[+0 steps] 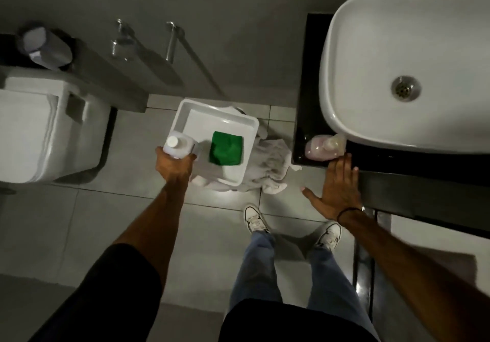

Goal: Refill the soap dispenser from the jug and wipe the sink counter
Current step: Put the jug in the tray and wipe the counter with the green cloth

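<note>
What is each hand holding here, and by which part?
The left hand grips the white jug around its body, below the cap. The right hand holds nothing; it lies flat on the counter edge.

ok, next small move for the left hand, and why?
Probably carry the jug over to the soap dispenser on the black counter: the left hand grips it above the white tub, its cap on, while the right hand rests open beside the dispenser.

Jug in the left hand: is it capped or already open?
Capped. The jug stands upright in the left hand over the white tub's corner, its white cap in place.
</note>
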The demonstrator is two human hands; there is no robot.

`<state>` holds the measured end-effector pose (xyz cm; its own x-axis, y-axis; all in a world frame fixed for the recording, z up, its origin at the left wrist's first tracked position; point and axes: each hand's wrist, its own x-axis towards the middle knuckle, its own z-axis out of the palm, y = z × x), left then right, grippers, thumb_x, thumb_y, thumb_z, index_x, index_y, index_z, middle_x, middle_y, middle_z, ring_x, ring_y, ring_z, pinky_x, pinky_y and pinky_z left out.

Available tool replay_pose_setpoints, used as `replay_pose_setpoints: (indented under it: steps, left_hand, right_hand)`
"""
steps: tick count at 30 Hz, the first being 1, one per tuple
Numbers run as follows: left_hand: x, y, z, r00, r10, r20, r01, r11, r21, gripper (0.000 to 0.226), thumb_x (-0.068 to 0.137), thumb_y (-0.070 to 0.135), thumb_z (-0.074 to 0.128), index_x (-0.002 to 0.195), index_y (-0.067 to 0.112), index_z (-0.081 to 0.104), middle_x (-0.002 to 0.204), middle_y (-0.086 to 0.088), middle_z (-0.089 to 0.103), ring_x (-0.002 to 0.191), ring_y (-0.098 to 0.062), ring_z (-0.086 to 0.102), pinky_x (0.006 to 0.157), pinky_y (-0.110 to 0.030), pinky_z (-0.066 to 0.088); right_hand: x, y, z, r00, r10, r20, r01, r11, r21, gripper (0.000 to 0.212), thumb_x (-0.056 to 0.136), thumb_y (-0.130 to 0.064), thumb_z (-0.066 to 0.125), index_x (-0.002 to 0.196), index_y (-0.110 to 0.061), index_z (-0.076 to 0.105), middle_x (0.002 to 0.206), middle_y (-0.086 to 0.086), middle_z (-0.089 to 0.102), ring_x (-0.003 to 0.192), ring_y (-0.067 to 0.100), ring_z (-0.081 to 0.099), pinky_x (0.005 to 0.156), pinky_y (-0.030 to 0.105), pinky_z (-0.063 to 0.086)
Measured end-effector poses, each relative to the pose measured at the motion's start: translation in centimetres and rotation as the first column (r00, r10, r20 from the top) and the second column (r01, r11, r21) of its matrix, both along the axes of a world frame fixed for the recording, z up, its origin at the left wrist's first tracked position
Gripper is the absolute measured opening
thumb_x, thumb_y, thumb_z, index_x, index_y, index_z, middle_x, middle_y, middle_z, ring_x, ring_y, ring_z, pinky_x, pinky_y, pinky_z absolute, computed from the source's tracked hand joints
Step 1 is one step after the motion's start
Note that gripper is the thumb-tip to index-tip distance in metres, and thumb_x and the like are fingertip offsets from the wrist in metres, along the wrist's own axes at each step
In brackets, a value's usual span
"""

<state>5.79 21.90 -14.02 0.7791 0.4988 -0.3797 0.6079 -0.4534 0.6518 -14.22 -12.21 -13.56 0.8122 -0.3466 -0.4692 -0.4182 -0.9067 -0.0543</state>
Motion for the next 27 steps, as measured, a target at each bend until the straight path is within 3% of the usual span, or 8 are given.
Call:
replay_pose_setpoints:
  steps: [5, 8, 10, 12, 15, 19, 22, 27]
  left_hand:
    - [3.2, 0.2, -3.4, 0.995, 0.097, -0.002, -0.097, 0.994, -0.041, 0.066, 0.062, 0.017, 0.095, 0.112, 0.012, 0.052, 0.118, -0.009, 0.063, 0.111, -0.029, 0.064, 0.101, -0.047, 0.055]
    - [3.4, -0.6, -4.9, 0.981, 0.194, -0.002, -0.193, 0.971, -0.140, 0.065, 0.070, 0.009, 0.088, 0.119, 0.013, 0.045, 0.130, -0.014, 0.057, 0.120, -0.033, 0.060, 0.103, -0.047, 0.054]
    - [3.4, -1.1, -5.6, 0.970, 0.191, -0.152, -0.209, 0.972, -0.112, 0.078, 0.079, 0.019, 0.080, 0.144, 0.008, 0.038, 0.146, -0.019, 0.049, 0.130, -0.036, 0.055, 0.106, -0.046, 0.050]
    - [3.0, -2.0, -6.0, 0.928, 0.167, -0.334, -0.218, 0.968, -0.122, 0.083, 0.086, 0.028, 0.074, 0.153, 0.007, 0.028, 0.153, -0.018, 0.044, 0.135, -0.038, 0.051, 0.109, -0.047, 0.048]
    - [2.0, -4.3, -6.5, 0.915, 0.135, -0.381, -0.238, 0.942, -0.238, 0.067, 0.086, 0.025, 0.079, 0.139, 0.009, 0.042, 0.141, -0.013, 0.054, 0.126, -0.034, 0.056, 0.109, -0.046, 0.049]
    - [1.7, -6.9, -8.1, 0.930, -0.050, -0.365, -0.004, 0.989, -0.146, 0.056, 0.087, 0.019, 0.078, 0.133, 0.002, 0.052, 0.137, -0.015, 0.059, 0.125, -0.035, 0.058, 0.110, -0.044, 0.048]
    - [2.0, -7.4, -9.1, 0.904, -0.120, -0.409, 0.062, 0.986, -0.152, 0.051, 0.087, 0.016, 0.077, 0.131, 0.000, 0.057, 0.133, -0.017, 0.062, 0.122, -0.036, 0.061, 0.105, -0.042, 0.052]
    - [1.7, -7.8, -8.5, 0.908, -0.079, -0.411, -0.075, 0.935, -0.345, 0.049, 0.085, 0.006, 0.077, 0.127, -0.008, 0.056, 0.122, -0.020, 0.064, 0.112, -0.036, 0.064, 0.103, -0.049, 0.054]
  right_hand:
    - [-0.4, -0.3, -0.9, 1.000, -0.024, 0.000, 0.024, 1.000, -0.004, 0.116, 0.080, -0.080, 0.036, 0.157, -0.002, -0.003, 0.166, 0.020, -0.008, 0.154, 0.035, -0.007, 0.125, 0.056, 0.007]
    - [-0.3, -0.3, -0.9, 1.000, -0.030, -0.009, 0.030, 1.000, -0.010, 0.113, 0.082, -0.075, 0.047, 0.157, -0.002, 0.003, 0.166, 0.021, 0.000, 0.154, 0.037, 0.000, 0.124, 0.057, 0.010]
    - [-0.1, -0.2, -0.8, 0.999, -0.034, -0.001, 0.034, 0.999, -0.014, 0.110, 0.084, -0.070, 0.052, 0.157, -0.002, 0.006, 0.165, 0.023, 0.005, 0.154, 0.038, 0.003, 0.124, 0.057, 0.011]
    - [0.0, -0.1, -0.6, 0.999, -0.033, 0.003, 0.033, 0.999, -0.019, 0.105, 0.086, -0.068, 0.048, 0.156, 0.000, 0.009, 0.164, 0.024, 0.010, 0.153, 0.039, 0.007, 0.124, 0.058, 0.012]
    - [-0.1, 0.0, -0.7, 1.000, -0.015, -0.026, 0.014, 0.999, -0.047, 0.101, 0.086, -0.069, 0.032, 0.156, 0.000, 0.012, 0.164, 0.025, 0.011, 0.153, 0.040, 0.006, 0.124, 0.057, 0.011]
    - [-0.5, -0.3, -1.2, 1.000, -0.006, -0.025, 0.004, 0.997, -0.073, 0.100, 0.085, -0.072, 0.022, 0.156, -0.001, 0.012, 0.164, 0.024, 0.010, 0.153, 0.039, 0.005, 0.125, 0.056, 0.010]
    - [-0.6, -0.5, -1.5, 1.000, 0.007, -0.025, -0.009, 0.997, -0.082, 0.099, 0.087, -0.071, 0.027, 0.156, -0.002, 0.012, 0.165, 0.024, 0.007, 0.153, 0.039, 0.005, 0.124, 0.057, 0.009]
    - [-0.8, -0.7, -1.6, 1.000, 0.001, 0.004, -0.001, 0.998, -0.063, 0.106, 0.085, -0.070, 0.042, 0.157, -0.003, 0.001, 0.165, 0.019, -0.012, 0.153, 0.036, -0.014, 0.125, 0.056, 0.003]
